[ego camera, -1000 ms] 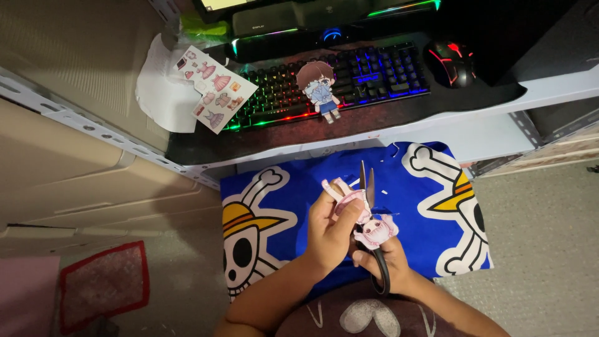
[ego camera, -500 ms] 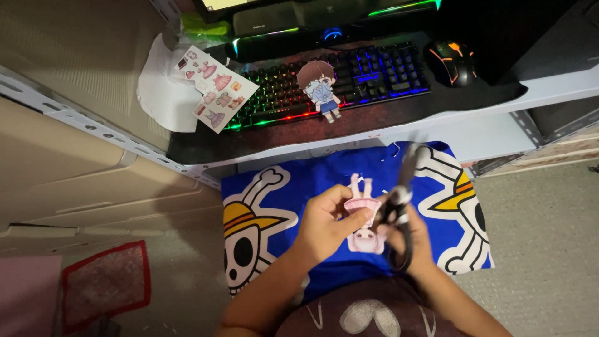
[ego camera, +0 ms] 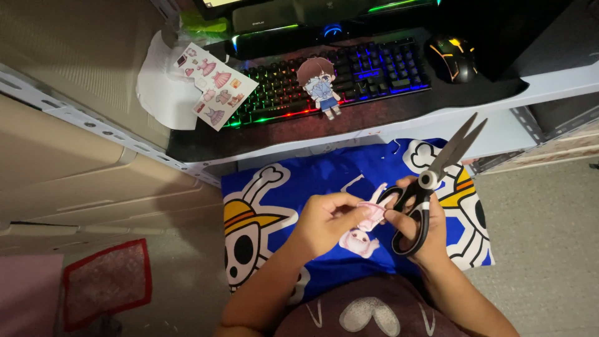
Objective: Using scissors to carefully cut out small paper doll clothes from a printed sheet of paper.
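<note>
We are holding a small paper doll cutout (ego camera: 365,229) between both hands, low over the blue cloth with skull prints (ego camera: 324,181) that is covering our lap. Our left hand (ego camera: 329,219) is pinching the pink upper part of the cutout, fingers closed on it. Our right hand (ego camera: 421,228) is gripping the black-handled scissors (ego camera: 430,184) through the loops, with a fingertip also touching the cutout's edge. The blades are standing slightly apart and pointing up and away to the right, clear of the paper.

We are judging the risks from this pose. The cutout is thin and held only at one end, so it could bend or tear if the two hands pull against each other. The blade tips are aiming toward the edge of the surface (ego camera: 374,128), and a careless swing could nick the cloth or a finger. The dim light is making fine edges hard to follow.

Counting: one pair of scissors, one cutout in hand, one finished paper doll (ego camera: 319,84) lying on the keyboard (ego camera: 331,78), one sheet of printed doll clothes (ego camera: 215,84), one mouse (ego camera: 452,57).
</note>
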